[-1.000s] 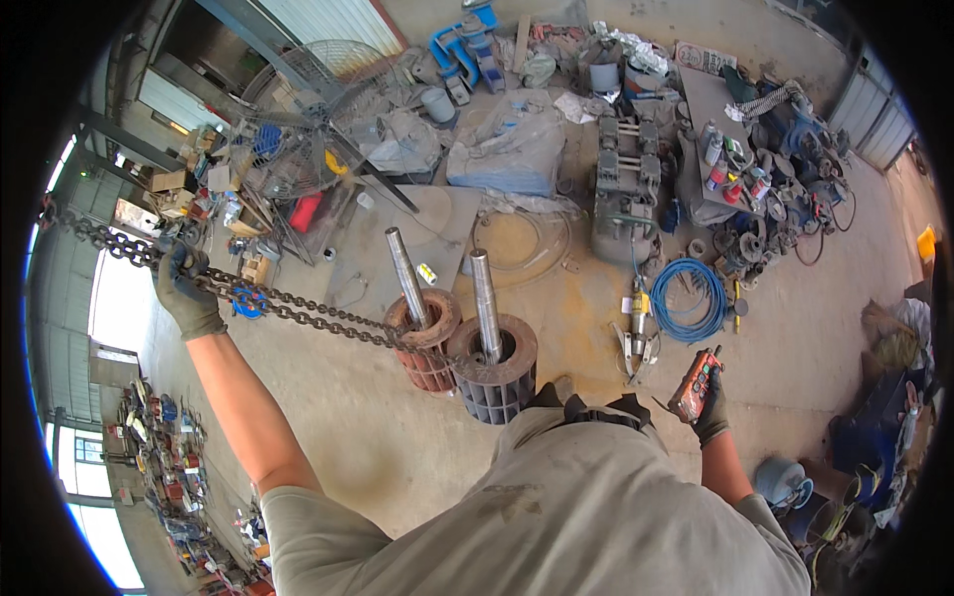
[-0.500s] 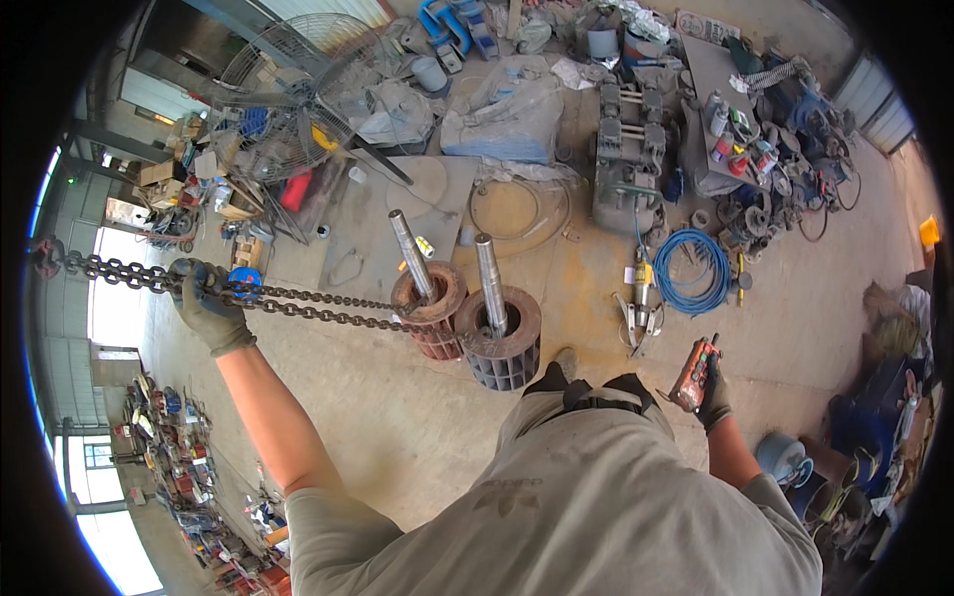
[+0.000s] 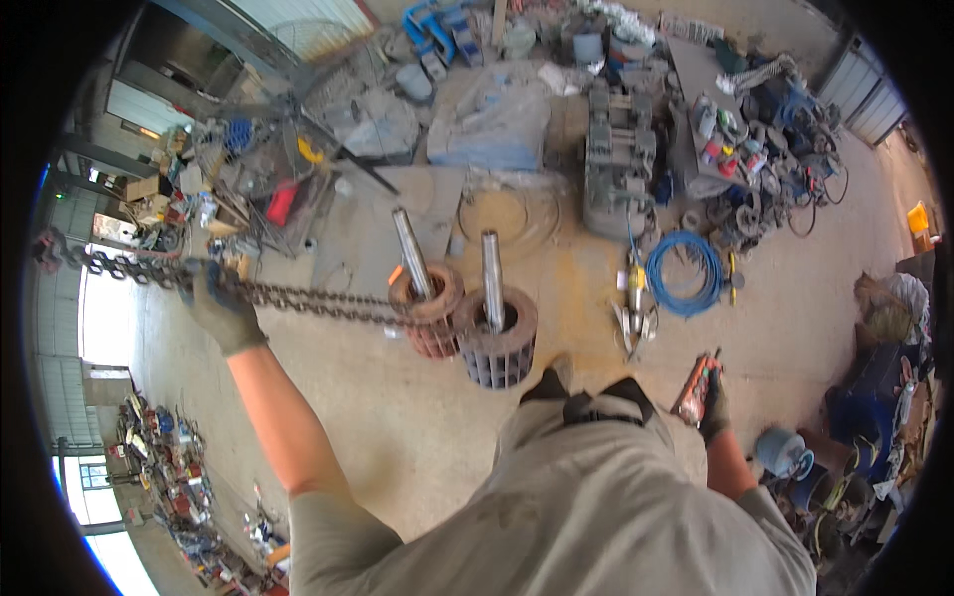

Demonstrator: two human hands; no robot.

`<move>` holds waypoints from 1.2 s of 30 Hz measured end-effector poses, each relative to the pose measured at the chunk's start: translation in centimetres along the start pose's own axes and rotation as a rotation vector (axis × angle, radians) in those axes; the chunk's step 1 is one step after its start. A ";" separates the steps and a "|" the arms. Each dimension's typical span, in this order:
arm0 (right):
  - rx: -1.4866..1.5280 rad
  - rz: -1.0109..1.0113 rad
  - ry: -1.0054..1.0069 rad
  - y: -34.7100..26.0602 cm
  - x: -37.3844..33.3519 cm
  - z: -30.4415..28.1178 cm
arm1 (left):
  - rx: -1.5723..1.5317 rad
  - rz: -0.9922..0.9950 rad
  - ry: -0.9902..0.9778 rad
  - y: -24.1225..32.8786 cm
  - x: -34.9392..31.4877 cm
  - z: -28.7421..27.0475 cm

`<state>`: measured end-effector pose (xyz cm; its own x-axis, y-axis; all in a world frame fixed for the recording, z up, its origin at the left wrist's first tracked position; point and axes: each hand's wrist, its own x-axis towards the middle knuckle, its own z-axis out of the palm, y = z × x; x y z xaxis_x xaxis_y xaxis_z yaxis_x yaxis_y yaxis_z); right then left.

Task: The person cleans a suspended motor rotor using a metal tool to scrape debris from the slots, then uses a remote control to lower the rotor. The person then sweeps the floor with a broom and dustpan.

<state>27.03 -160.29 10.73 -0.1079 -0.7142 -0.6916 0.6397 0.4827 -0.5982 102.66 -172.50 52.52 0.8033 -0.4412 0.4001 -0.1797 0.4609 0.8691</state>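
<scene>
My gloved left hand (image 3: 216, 303), arm stretched out to the left, is closed around a doubled steel chain (image 3: 318, 300). From a hook (image 3: 47, 248) at the far left, the chain runs past the hand to two slotted metal cylinders. The rusty cylinder (image 3: 433, 338) stands behind and left of the darker cylinder (image 3: 497, 353); a bright steel shaft rises from each. Where the chain ends at the cylinders is hard to make out. Down at my right side, my gloved right hand (image 3: 714, 407) grips an orange hand-held remote control (image 3: 696, 387).
A coiled blue hose (image 3: 686, 273) and a yellow-handled tool (image 3: 636, 288) lie on the floor ahead. Behind them stands a grey compressor-like machine (image 3: 618, 169). Cluttered parts crowd the right side. A sheet-covered stack (image 3: 489, 119) is at the back, and loose parts (image 3: 164, 457) line the left.
The view has shifted slightly. My left hand still grips the chain and has moved a little toward the cylinders. The remote stays in my right hand, turned slightly.
</scene>
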 end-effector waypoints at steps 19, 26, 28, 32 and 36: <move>0.144 -0.103 0.003 -0.9 -2.2 -0.4 | -0.059 0.062 -0.135 -3.7 0.6 -0.5; 0.162 -0.024 -0.039 -1.1 -1.2 -0.3 | -0.041 0.036 -0.062 -1.7 -0.4 -0.2; 0.135 -0.028 -0.032 -1.0 -0.7 -0.3 | -0.046 0.044 -0.099 -1.0 -0.5 0.0; 0.140 -0.039 -0.099 -1.0 -0.2 0.0 | -0.037 0.070 -0.066 0.4 -0.7 0.1; 0.038 0.043 -0.054 -1.2 0.1 0.3 | -0.010 0.107 0.036 0.5 -0.7 -0.2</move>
<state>26.49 -161.08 11.47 -0.0393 -0.7201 -0.6928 0.6715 0.4944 -0.5520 102.15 -171.80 52.56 0.7999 -0.3608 0.4795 -0.2601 0.5117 0.8189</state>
